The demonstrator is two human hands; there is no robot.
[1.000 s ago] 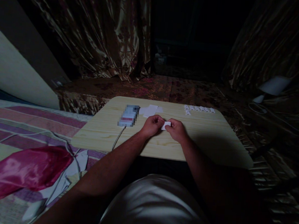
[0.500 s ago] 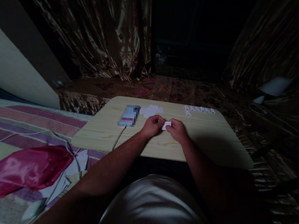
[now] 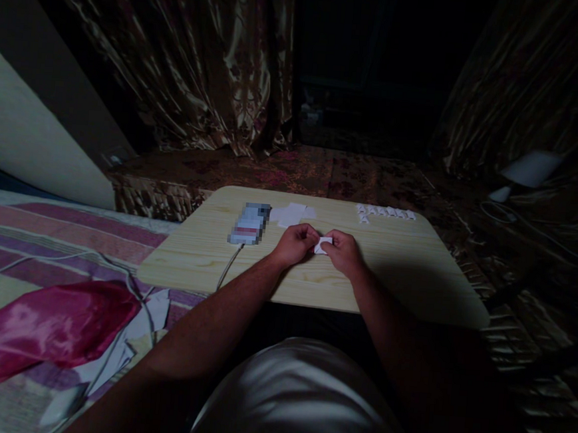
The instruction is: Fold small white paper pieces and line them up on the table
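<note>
Between my two hands, just above or on the small wooden table [image 3: 195,262], is a small folded piece of white paper [image 3: 323,245]. My left hand [image 3: 297,244] has its fingers closed at the paper's left edge. Thumb and fingers of my right hand [image 3: 344,250] pinch its right side. Beyond my left hand lie flat white paper sheets [image 3: 292,214]. Several small folded white paper pieces [image 3: 391,212] form a row near the far right edge of the table, with one more in front at the row's left end.
A phone [image 3: 249,224] with a cable [image 3: 230,265] lies left of my hands. On the striped bed [image 3: 26,249] are a shiny pink cloth or bag [image 3: 55,321], more paper [image 3: 154,316] and a charger [image 3: 65,402]. A lamp [image 3: 532,167] stands at the right, near dark curtains.
Both hands stay almost in place. The folded paper has shifted very slightly right and nearer to me, with the fingers adjusting a little at its edges.
</note>
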